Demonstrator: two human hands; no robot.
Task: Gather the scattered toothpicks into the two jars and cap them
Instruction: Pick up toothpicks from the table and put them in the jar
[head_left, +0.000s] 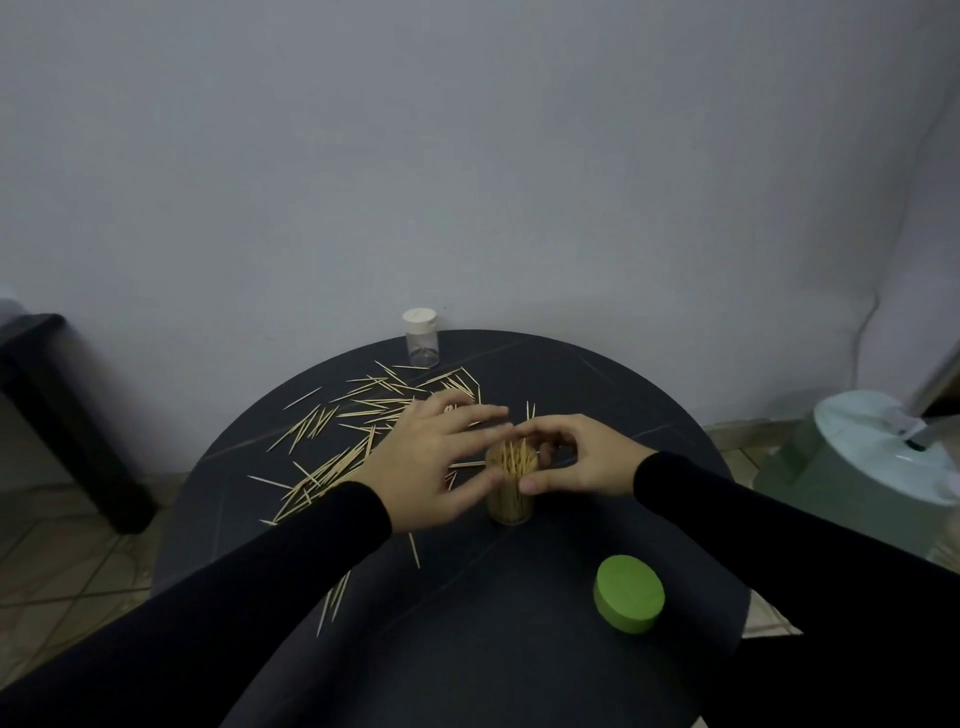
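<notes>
A clear jar (511, 493) packed with upright toothpicks stands uncapped in the middle of the round black table (597, 379). My right hand (576, 457) curls round its rim, thumb at the front, fingers behind. My left hand (431, 462) lies beside the jar with its fingers stretched out, fingertips near the rim and thumb against the jar's side. Scattered toothpicks (343, 436) cover the table's left and back. A second clear jar (422, 338), empty under a white cap, stands at the far edge. A green lid (628, 592) lies at the front right.
A wall runs close behind the table. Dark furniture (57, 415) stands on the floor at the left. A pale green round appliance (878, 457) sits on the floor at the right. A few toothpicks (335, 597) lie near my left sleeve.
</notes>
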